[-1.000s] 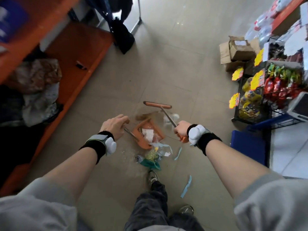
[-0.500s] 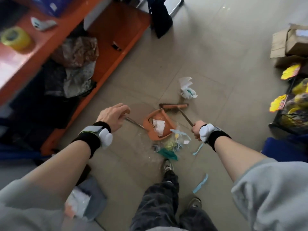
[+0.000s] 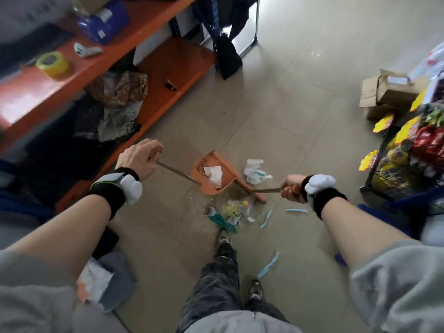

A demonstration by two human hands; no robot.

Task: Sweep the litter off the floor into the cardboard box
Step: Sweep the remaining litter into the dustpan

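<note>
I see a beige tiled floor (image 3: 300, 97) carrying an orange plastic dustpan (image 3: 213, 177), a crumpled white plastic wrapper (image 3: 254, 174) just beside it, and a heap of clear and yellow plastic scraps (image 3: 234, 210) near my forward shoe. Pale blue paper strips (image 3: 269, 263) lie scattered nearer me. Brown cardboard boxes (image 3: 389, 92) sit at the far right, well apart from the heap.

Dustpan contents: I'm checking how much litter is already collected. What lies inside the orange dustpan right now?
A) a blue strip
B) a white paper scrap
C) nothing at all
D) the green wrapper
B: a white paper scrap lies in the orange dustpan, while the green wrapper and the blue strips are on the floor outside it.
</note>
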